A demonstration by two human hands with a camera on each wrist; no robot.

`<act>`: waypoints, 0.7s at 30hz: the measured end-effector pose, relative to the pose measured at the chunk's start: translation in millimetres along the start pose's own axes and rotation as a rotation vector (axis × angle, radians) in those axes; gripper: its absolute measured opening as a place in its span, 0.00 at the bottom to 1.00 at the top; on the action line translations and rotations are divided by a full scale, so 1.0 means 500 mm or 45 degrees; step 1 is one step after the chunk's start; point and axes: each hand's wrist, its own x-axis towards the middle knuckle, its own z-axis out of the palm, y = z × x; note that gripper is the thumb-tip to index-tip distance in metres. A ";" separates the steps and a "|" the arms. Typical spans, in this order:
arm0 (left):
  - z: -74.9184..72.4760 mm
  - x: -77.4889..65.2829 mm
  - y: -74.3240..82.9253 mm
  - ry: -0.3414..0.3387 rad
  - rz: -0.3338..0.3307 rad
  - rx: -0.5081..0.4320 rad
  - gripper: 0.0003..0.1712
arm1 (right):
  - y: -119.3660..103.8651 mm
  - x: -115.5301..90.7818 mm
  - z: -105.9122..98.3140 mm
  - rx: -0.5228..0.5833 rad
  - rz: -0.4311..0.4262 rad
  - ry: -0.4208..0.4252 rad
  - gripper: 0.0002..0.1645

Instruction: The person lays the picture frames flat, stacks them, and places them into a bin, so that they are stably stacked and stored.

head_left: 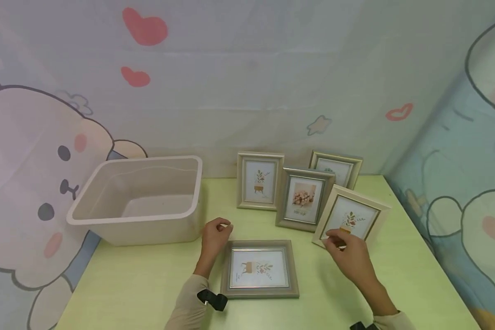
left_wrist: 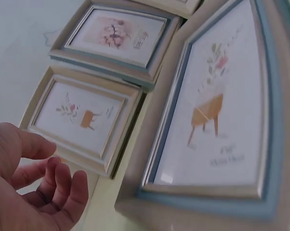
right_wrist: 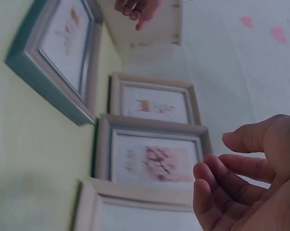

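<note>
My left hand (head_left: 216,238) hovers between the beige bin and a taupe picture frame (head_left: 260,292) that lies face up with its plant picture sideways. Its fingers are loosely bent with nothing in them, as the left wrist view also shows. My right hand (head_left: 350,257), likewise without anything in its grasp, is in front of a cream picture frame (head_left: 379,217) standing tilted at the right. Whether its fingertips touch that frame I cannot tell. Behind stand a silver-brown frame with a flower photo (head_left: 304,197), a beige frame with a potted plant (head_left: 260,181) and a partly hidden gold-edged frame (head_left: 356,167).
The deep beige bin (head_left: 194,206) stands at the left back of the pale green table (head_left: 148,284). A cartoon-printed cloth (head_left: 247,91) hangs behind the table and along its sides. The standing frames crowd together at the back right, some overlapping in view.
</note>
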 end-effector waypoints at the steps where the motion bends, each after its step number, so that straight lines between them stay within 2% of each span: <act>1: 0.006 0.000 0.006 -0.024 0.015 -0.027 0.07 | -0.002 0.005 -0.011 -0.010 -0.027 0.028 0.08; 6: 0.040 0.007 0.036 -0.174 0.117 -0.181 0.08 | 0.000 0.030 -0.054 -0.039 -0.132 0.166 0.09; 9: 0.064 0.010 0.047 -0.251 0.184 -0.234 0.08 | 0.006 0.044 -0.069 -0.044 -0.172 0.235 0.09; 12: 0.092 0.004 0.060 -0.332 0.223 -0.243 0.08 | 0.010 0.055 -0.084 -0.057 -0.191 0.296 0.10; 17: 0.136 -0.006 0.076 -0.445 0.222 -0.251 0.11 | 0.021 0.072 -0.111 -0.113 -0.182 0.422 0.09; 21: 0.163 -0.009 0.082 -0.510 0.237 -0.206 0.13 | 0.033 0.086 -0.131 -0.138 -0.158 0.504 0.10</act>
